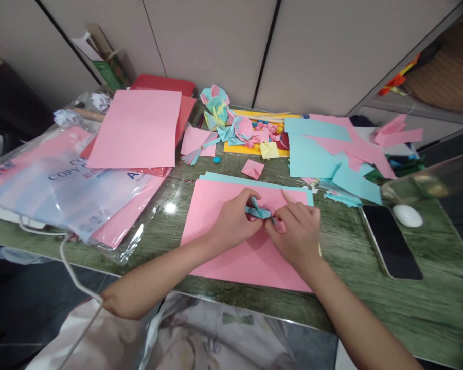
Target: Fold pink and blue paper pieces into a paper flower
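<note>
My left hand [237, 216] pinches a small folded piece of blue paper [259, 209] between thumb and fingers. On its right side my right hand [297, 228] is closed on the same folded piece, with a bit of pink paper [280, 226] showing at its fingertips. How the blue and pink parts join is hidden by the fingers. Beneath both hands lies a stack of pink paper sheets [224, 257] with blue sheets [231, 179] sticking out at the back. Just beyond the stack sits a small pink folded square [252, 169].
A plastic packet of copy paper [81, 190] and a large pink sheet [137, 128] lie at left. Folded paper flowers [241, 129] stand at the back. Blue paper scraps [312, 154], a phone [391, 241] and a white mouse [408, 216] are at right. A white cable [71, 270] hangs over the front edge.
</note>
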The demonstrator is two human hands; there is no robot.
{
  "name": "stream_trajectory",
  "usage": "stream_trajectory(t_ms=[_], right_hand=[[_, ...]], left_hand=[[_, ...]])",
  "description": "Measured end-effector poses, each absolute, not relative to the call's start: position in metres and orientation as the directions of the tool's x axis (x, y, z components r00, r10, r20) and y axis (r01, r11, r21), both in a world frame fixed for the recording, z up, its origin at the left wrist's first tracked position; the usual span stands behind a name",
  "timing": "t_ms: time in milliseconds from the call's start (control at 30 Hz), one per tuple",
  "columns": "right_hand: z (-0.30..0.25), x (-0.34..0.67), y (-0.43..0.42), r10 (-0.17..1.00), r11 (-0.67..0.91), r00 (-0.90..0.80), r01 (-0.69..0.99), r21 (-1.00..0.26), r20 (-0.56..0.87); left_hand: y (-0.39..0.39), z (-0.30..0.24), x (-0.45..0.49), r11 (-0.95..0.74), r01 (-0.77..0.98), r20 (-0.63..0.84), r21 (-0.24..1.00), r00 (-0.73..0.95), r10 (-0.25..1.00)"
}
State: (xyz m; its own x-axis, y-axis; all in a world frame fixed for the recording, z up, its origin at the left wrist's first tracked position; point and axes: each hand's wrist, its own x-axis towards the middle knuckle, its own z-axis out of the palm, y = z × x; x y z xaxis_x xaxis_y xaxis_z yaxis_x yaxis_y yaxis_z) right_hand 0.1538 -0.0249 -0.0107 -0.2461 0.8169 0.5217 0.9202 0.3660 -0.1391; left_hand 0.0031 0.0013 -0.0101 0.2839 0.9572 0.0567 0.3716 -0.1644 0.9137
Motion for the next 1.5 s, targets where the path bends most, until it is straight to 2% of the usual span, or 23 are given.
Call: stream_trajectory(t_ms=[233,633,733,933,1100,1200,1300,1400,1500], right_hand=[[-0.015,0.151,-0.024,0.808,0.350,-0.219,0.925,-0.148,0.546],[-0.021,0.152,-0.022,0.827,0.358,-0.172,0.895,-0.266,0.535],[-0.015,0.156,-0.022,0.839,0.372,-0.168,0.871,-0.320,0.518],[-0.005,0.168,-0.023,0.856,0.409,-0.136,0.767,-0.494,0.498],[-0.005,0.168,-0.019,0.896,0.352,-0.076,0.721,-0.596,0.437],[-0.005,0.166,-0.019,0.899,0.342,-0.065,0.720,-0.603,0.433],[-0.006,0.163,-0.020,0.889,0.355,-0.072,0.733,-0.581,0.452],[-0.005,0.161,-0.023,0.840,0.374,-0.059,0.784,-0.496,0.540],[-0.004,0.160,-0.026,0.781,0.443,-0.099,0.783,-0.436,0.616]], left_hand=[[0.002,-0.009,0.004,-0.182,0.417,0.071,0.890,0.269,0.961],[0.003,-0.006,0.005,-0.140,0.384,0.047,0.913,0.241,0.969],[0.007,-0.007,0.004,-0.084,0.315,0.016,0.946,0.211,0.977],[0.016,-0.008,-0.001,0.219,0.034,-0.219,0.975,0.284,0.933],[0.019,-0.010,-0.003,0.279,-0.104,-0.232,0.955,0.329,0.915],[0.017,-0.011,-0.002,0.252,-0.114,-0.204,0.961,0.321,0.925],[0.013,-0.009,0.002,0.166,-0.079,-0.142,0.983,0.246,0.959],[0.007,-0.007,0.006,0.117,-0.062,-0.104,0.991,0.186,0.977],[0.003,-0.005,0.008,0.148,-0.137,-0.116,0.979,0.222,0.968]])
